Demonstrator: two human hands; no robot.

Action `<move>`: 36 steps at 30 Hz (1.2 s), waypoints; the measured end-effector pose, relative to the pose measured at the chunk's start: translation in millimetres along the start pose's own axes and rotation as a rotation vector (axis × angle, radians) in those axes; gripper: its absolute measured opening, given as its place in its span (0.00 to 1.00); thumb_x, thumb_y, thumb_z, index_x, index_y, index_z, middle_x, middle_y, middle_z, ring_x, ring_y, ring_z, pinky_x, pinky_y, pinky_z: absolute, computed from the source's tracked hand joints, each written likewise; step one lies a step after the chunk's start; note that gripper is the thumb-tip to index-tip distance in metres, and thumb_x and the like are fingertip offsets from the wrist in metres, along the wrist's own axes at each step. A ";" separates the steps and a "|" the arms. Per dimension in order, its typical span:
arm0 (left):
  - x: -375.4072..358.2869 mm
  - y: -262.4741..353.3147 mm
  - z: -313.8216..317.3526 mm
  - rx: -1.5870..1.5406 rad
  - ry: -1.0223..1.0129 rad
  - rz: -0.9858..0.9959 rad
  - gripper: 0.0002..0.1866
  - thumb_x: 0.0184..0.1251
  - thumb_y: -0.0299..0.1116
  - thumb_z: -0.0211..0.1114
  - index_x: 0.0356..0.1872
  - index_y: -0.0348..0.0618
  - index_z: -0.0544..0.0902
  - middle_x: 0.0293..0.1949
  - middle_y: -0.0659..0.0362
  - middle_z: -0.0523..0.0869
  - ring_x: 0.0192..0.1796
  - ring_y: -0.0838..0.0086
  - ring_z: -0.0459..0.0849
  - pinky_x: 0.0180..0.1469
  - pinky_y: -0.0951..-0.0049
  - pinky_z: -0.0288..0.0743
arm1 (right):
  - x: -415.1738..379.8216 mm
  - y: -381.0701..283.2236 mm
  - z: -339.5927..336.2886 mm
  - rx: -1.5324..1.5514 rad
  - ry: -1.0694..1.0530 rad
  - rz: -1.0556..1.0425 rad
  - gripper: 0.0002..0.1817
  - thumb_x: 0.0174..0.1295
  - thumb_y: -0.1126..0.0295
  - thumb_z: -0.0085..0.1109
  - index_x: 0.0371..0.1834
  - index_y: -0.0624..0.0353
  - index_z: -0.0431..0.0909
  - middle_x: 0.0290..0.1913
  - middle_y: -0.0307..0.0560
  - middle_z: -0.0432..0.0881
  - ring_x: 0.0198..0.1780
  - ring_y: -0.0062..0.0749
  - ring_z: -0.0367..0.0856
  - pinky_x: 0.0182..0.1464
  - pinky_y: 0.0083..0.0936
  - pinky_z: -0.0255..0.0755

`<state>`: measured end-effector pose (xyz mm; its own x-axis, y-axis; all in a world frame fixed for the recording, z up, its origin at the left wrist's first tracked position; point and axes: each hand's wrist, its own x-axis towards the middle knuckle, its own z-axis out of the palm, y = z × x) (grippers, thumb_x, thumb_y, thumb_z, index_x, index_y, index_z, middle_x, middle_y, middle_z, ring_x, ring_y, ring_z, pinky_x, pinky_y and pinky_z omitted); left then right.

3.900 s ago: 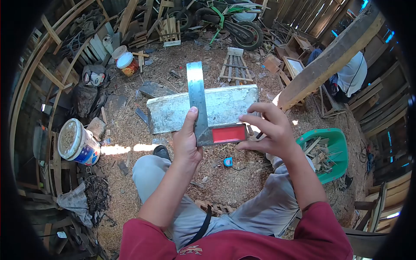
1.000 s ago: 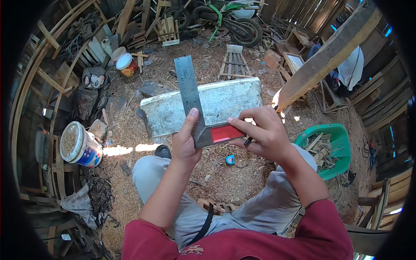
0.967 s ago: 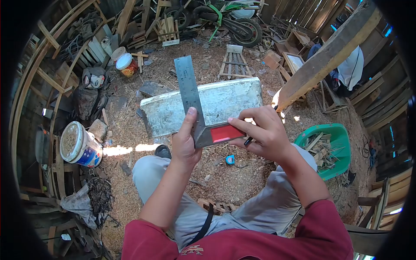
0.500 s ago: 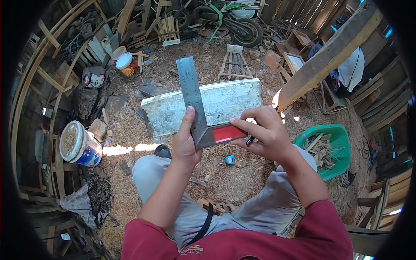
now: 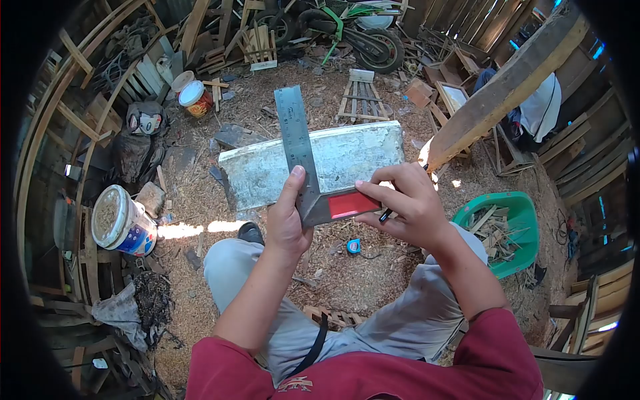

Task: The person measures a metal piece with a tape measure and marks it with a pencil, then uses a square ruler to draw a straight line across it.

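A metal try square (image 5: 298,143) with a red inset in its handle is held up in front of me. My left hand (image 5: 288,217) is closed round the corner where blade and handle meet, thumb on the blade. At the handle's other end, my right hand (image 5: 407,207) pinches it between thumb and fingers; a black pen (image 5: 385,215) is also tucked in that hand. Behind the square lies a worn, whitish board (image 5: 357,157). A small blue tape measure (image 5: 353,246) rests on the ground between my legs.
A green basin (image 5: 527,230) of wood scraps stands right, near a slanting wooden post (image 5: 507,87). On the left are a white bucket (image 5: 123,220) and a smaller lidded bucket (image 5: 193,97). A motorcycle (image 5: 373,47) and a slatted wooden piece (image 5: 362,97) are farther back.
The try square's blade has shifted and turned slightly to the right, together with my left hand. My right hand has hardly moved.
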<state>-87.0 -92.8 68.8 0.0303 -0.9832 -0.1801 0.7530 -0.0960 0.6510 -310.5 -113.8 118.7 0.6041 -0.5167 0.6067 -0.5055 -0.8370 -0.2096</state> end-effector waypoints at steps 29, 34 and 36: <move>0.4 -2.4 0.9 0.002 0.045 -0.015 0.22 0.82 0.44 0.62 0.63 0.36 0.79 0.55 0.52 0.88 0.57 0.66 0.89 0.64 0.61 0.82 | -1.0 -0.8 1.7 0.024 -0.006 0.021 0.30 0.48 0.55 0.83 0.56 0.50 0.88 0.46 0.38 0.83 0.45 0.36 0.81 0.45 0.36 0.69; 0.5 -2.5 0.8 0.004 0.056 0.005 0.22 0.81 0.44 0.62 0.63 0.36 0.79 0.55 0.53 0.88 0.57 0.66 0.89 0.64 0.61 0.82 | -1.5 0.2 3.9 0.024 -0.001 0.022 0.31 0.47 0.54 0.83 0.56 0.50 0.88 0.46 0.39 0.83 0.45 0.36 0.81 0.45 0.36 0.69; 0.6 -2.8 1.1 0.008 0.058 0.016 0.22 0.81 0.44 0.63 0.63 0.36 0.79 0.55 0.53 0.88 0.57 0.66 0.89 0.64 0.61 0.82 | -1.5 0.6 3.5 0.024 -0.005 0.026 0.31 0.47 0.54 0.83 0.56 0.50 0.88 0.46 0.39 0.83 0.45 0.36 0.81 0.45 0.36 0.69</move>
<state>-89.8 -93.3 67.6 0.0805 -0.9739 -0.2124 0.7469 -0.0822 0.6598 -309.6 -114.2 115.0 0.5942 -0.5392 0.5968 -0.5059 -0.8274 -0.2438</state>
